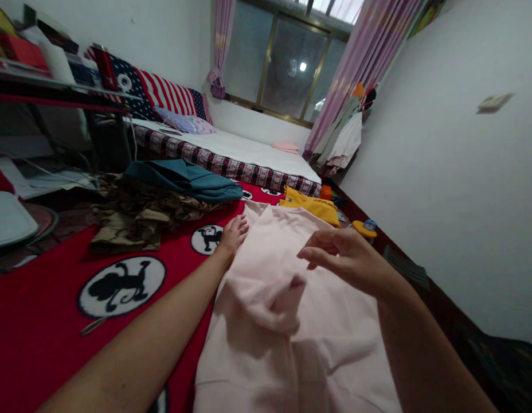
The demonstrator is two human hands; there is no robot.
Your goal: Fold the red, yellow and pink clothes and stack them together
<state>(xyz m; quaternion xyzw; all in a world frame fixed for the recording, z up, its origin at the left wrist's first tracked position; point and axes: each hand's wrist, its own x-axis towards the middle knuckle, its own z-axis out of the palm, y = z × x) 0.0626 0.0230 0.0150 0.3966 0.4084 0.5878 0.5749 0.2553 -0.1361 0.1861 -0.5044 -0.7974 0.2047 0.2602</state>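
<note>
Fingers loosely curled, narrow gap, nothing visibly held: right hand [330,252] above pale pink long-sleeved fabric garment [266,246]. Left hand [235,234] open at its left edge. Garment lies on red blanket with black-and-white monkey prints [42,310]; folded yellow cloth [311,205] just beyond, dark teal cloth [184,179] farther left.

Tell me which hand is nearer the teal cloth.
Left. The left hand is right of the teal cloth, at the edge of the pink garment; the right hand is farther right, over it.
</note>
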